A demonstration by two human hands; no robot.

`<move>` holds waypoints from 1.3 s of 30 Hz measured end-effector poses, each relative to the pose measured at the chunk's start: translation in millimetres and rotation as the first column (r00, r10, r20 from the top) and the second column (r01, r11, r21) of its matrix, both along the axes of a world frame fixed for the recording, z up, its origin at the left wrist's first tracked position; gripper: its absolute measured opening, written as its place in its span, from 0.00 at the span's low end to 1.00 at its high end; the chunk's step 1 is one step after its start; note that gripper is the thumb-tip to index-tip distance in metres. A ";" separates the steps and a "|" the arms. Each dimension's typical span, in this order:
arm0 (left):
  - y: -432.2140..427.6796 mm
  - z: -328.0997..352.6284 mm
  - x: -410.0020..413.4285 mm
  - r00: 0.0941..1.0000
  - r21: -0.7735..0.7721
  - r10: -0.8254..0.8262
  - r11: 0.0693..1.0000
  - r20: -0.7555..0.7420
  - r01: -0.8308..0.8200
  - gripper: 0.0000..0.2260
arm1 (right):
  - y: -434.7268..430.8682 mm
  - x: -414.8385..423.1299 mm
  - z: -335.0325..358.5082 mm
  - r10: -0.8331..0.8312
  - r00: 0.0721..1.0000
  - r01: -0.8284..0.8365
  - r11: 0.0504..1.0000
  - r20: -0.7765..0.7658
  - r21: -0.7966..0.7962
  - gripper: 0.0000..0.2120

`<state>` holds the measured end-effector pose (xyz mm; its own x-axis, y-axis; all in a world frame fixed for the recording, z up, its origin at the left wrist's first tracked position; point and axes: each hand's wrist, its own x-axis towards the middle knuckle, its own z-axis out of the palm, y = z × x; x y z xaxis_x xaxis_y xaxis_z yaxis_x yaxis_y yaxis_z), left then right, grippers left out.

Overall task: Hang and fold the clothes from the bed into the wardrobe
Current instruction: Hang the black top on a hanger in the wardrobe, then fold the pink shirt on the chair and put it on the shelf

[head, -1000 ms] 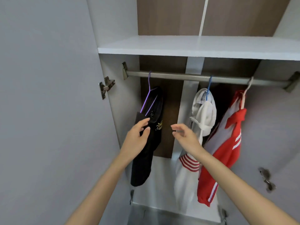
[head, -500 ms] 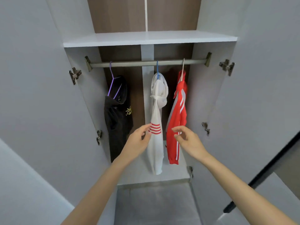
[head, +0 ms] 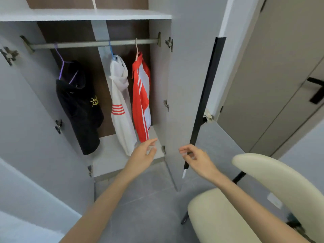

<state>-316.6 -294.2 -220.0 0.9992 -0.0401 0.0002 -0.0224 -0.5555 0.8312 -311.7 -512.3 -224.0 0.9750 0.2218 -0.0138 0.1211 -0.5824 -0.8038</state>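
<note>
Below the rail (head: pixel 87 44), my left hand (head: pixel 142 155) and right hand (head: pixel 198 159) hang relaxed, holding nothing. The yellow logo (head: pixel 94 101) on the black hoodie (head: pixel 77 116) is too blurred to read.

carrier: wardrobe rail (head: pixel 87 43) | hanging from rail: black top (head: pixel 78 106) toward its left end, white hoodie (head: pixel 121 95) mid-rail, red jacket (head: pixel 140 102) (white-striped) nearest its right end

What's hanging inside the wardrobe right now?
Three garments hang on the rail: a black top on a purple hanger, a white hoodie on a blue hanger, a red-and-white jacket on a pale hanger. Whatever is behind the garments is covered.
</note>
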 end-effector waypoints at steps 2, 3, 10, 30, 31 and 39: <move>-22.7 -1.0 -13.7 0.999 0.009 -0.054 0.998 0.003 0.054 0.16 | -25.4 -25.9 -3.9 -0.053 0.999 0.053 0.998 0.004 -0.014 0.10; -33.9 -1.5 -20.3 0.996 0.014 -0.084 0.996 0.007 0.084 0.16 | -36.9 -39.3 -6.3 -0.089 0.996 0.090 0.996 0.002 -0.019 0.09; -102.1 -8.8 -68.9 0.930 0.060 -0.365 0.929 -0.027 0.366 0.16 | -93.3 -141.5 -24.5 -0.404 0.915 0.404 0.915 -0.021 -0.018 0.09; -321.3 -76.5 -271.4 0.294 0.040 -0.938 0.292 -0.184 0.956 0.16 | -183.9 -489.8 -112.1 -0.976 0.099 0.987 0.121 -0.192 -0.105 0.12; -340.6 -79.0 -279.7 0.254 0.042 -0.949 0.250 -0.188 0.967 0.16 | -194.9 -501.2 -117.0 -0.982 0.049 0.990 0.071 -0.180 -0.119 0.12; -499.3 -118.0 -345.4 -0.006 0.034 -0.965 -0.016 -0.261 0.999 0.17 | -300.8 -578.0 -168.6 -0.944 -0.275 0.940 -0.225 -0.182 -0.256 0.16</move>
